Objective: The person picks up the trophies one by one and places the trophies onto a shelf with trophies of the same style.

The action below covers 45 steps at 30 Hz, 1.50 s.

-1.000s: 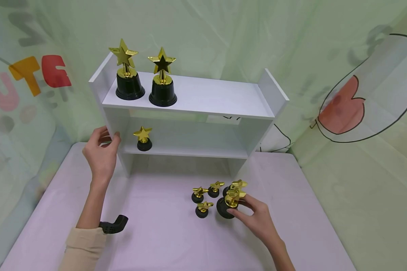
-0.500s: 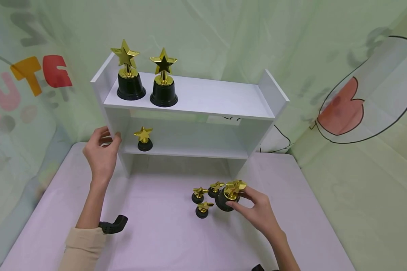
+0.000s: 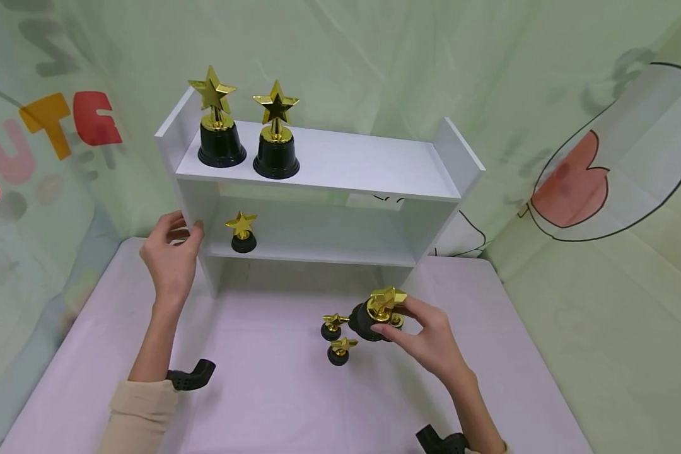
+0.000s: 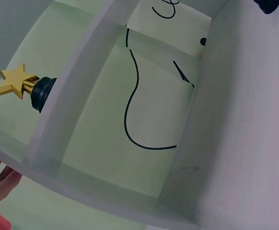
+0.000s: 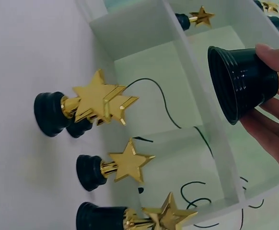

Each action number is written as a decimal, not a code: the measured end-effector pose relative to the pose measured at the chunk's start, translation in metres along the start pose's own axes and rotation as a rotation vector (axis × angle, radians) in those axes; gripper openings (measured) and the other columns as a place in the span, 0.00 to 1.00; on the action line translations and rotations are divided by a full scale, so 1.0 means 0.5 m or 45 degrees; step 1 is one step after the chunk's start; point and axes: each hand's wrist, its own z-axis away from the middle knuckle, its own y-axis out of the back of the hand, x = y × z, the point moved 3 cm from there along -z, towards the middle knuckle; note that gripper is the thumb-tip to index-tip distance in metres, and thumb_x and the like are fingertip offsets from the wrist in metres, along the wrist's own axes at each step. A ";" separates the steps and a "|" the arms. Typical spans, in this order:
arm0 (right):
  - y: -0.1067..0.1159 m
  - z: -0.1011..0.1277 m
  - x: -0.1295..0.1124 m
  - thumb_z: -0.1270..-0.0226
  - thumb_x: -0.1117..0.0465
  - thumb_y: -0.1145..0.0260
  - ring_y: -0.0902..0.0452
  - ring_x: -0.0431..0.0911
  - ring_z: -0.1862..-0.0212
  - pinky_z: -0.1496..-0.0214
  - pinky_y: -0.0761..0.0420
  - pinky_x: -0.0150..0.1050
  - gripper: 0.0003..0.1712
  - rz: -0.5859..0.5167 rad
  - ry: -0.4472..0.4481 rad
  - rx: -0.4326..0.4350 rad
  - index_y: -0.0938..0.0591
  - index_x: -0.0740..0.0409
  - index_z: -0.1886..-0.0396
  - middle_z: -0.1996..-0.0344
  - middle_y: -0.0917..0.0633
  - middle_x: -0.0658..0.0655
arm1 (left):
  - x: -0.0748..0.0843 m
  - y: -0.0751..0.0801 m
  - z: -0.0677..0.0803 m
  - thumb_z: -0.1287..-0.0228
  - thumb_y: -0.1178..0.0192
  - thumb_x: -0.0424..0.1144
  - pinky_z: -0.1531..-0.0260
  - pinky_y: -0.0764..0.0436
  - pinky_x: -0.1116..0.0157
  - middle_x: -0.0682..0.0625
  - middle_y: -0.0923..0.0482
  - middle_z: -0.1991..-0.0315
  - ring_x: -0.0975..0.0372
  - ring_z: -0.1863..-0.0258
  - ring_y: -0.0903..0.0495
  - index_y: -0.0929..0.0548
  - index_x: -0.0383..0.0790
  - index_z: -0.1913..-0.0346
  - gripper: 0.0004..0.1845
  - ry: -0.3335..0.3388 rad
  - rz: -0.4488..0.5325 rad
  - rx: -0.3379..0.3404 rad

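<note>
My right hand (image 3: pixel 434 340) holds a large gold star trophy (image 3: pixel 366 321) by thumb and fingers. Its hollow black base (image 5: pixel 242 79) is off the table and tilted in the right wrist view. My left hand (image 3: pixel 170 261) grips the left side panel of a white shelf (image 3: pixel 340 161), thumb on one face and fingers (image 4: pixel 5 184) on the other. Below the held trophy stand small star trophies, including one at the front (image 3: pixel 338 354) and one behind it (image 3: pixel 331 329). Another large trophy (image 5: pixel 101 218) shows low in the right wrist view, mostly hidden in the head view.
Two large star trophies, one at left (image 3: pixel 221 142) and one beside it (image 3: pixel 276 151), stand on the top board. A small trophy (image 3: pixel 243 236) is at the left of the middle board. A pale cloth covers the table (image 3: pixel 272 391); printed curtains (image 3: pixel 346 63) surround it.
My right hand has raised the large trophy and carried it slightly left and toward the shelf, its base tilting. My left hand stays on the side panel.
</note>
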 end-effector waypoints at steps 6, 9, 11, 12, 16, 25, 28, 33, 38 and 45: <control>0.002 -0.021 -0.016 0.57 0.72 0.16 0.13 0.40 0.58 0.51 0.19 0.23 0.28 0.007 -0.007 0.005 0.14 0.63 0.51 0.61 0.09 0.56 | 0.002 -0.006 0.000 0.32 0.33 0.41 0.62 0.23 0.75 0.44 0.14 0.55 0.67 0.63 0.21 0.12 0.39 0.46 0.15 0.009 0.035 0.020; 0.003 -0.032 -0.023 0.58 0.72 0.16 0.12 0.40 0.59 0.52 0.19 0.23 0.29 -0.006 0.014 0.005 0.14 0.64 0.51 0.62 0.09 0.56 | 0.002 -0.006 0.000 0.32 0.33 0.41 0.62 0.23 0.75 0.44 0.14 0.55 0.68 0.64 0.21 0.12 0.39 0.46 0.15 -0.002 0.036 0.025; 0.004 -0.039 -0.026 0.59 0.73 0.16 0.12 0.41 0.59 0.52 0.18 0.23 0.30 -0.012 0.046 0.010 0.14 0.64 0.51 0.62 0.09 0.57 | 0.001 -0.005 -0.001 0.32 0.33 0.41 0.62 0.23 0.75 0.43 0.14 0.54 0.68 0.64 0.21 0.12 0.39 0.46 0.15 -0.009 0.032 0.028; 0.005 -0.043 -0.028 0.60 0.74 0.16 0.12 0.41 0.59 0.52 0.18 0.23 0.31 -0.020 0.062 0.012 0.14 0.64 0.51 0.62 0.09 0.57 | 0.001 -0.004 -0.001 0.32 0.33 0.41 0.62 0.23 0.75 0.43 0.14 0.54 0.68 0.63 0.20 0.12 0.39 0.46 0.15 -0.012 0.031 0.028; 0.011 -0.060 -0.036 0.62 0.77 0.17 0.11 0.42 0.58 0.51 0.18 0.24 0.32 -0.064 0.118 0.004 0.15 0.65 0.50 0.61 0.09 0.58 | 0.000 -0.002 -0.002 0.31 0.34 0.42 0.61 0.23 0.75 0.43 0.14 0.53 0.67 0.63 0.21 0.12 0.39 0.45 0.16 -0.006 0.014 0.028; 0.027 -0.093 -0.062 0.60 0.76 0.17 0.12 0.41 0.55 0.49 0.16 0.28 0.34 -0.094 0.145 -0.001 0.15 0.65 0.47 0.58 0.10 0.59 | -0.002 -0.001 -0.001 0.31 0.34 0.42 0.63 0.23 0.76 0.41 0.14 0.53 0.67 0.63 0.21 0.13 0.38 0.44 0.17 -0.020 0.000 0.029; 0.033 -0.107 -0.074 0.61 0.77 0.17 0.11 0.42 0.56 0.49 0.16 0.28 0.35 -0.095 0.188 0.002 0.15 0.65 0.47 0.58 0.09 0.60 | -0.002 -0.002 -0.002 0.31 0.34 0.42 0.63 0.23 0.76 0.41 0.13 0.53 0.68 0.63 0.21 0.13 0.38 0.44 0.17 -0.031 0.000 0.032; 0.049 -0.144 -0.097 0.63 0.78 0.17 0.12 0.42 0.56 0.48 0.17 0.28 0.34 -0.096 0.282 0.009 0.15 0.67 0.48 0.59 0.10 0.61 | -0.004 -0.006 -0.005 0.31 0.35 0.40 0.64 0.23 0.77 0.40 0.13 0.54 0.69 0.64 0.21 0.12 0.38 0.45 0.16 -0.051 0.008 0.040; 0.071 -0.187 -0.120 0.63 0.80 0.18 0.13 0.37 0.54 0.47 0.17 0.28 0.34 -0.107 0.324 0.026 0.15 0.69 0.49 0.59 0.10 0.62 | -0.006 -0.010 -0.005 0.31 0.35 0.41 0.64 0.23 0.78 0.40 0.13 0.53 0.68 0.64 0.21 0.13 0.38 0.44 0.16 -0.056 -0.011 0.018; 0.078 -0.248 -0.157 0.56 0.77 0.18 0.14 0.36 0.52 0.45 0.16 0.33 0.31 -0.176 0.241 0.013 0.15 0.68 0.47 0.57 0.10 0.61 | -0.004 -0.005 -0.004 0.30 0.35 0.41 0.64 0.24 0.78 0.40 0.13 0.52 0.68 0.64 0.22 0.13 0.37 0.43 0.17 -0.061 -0.043 0.035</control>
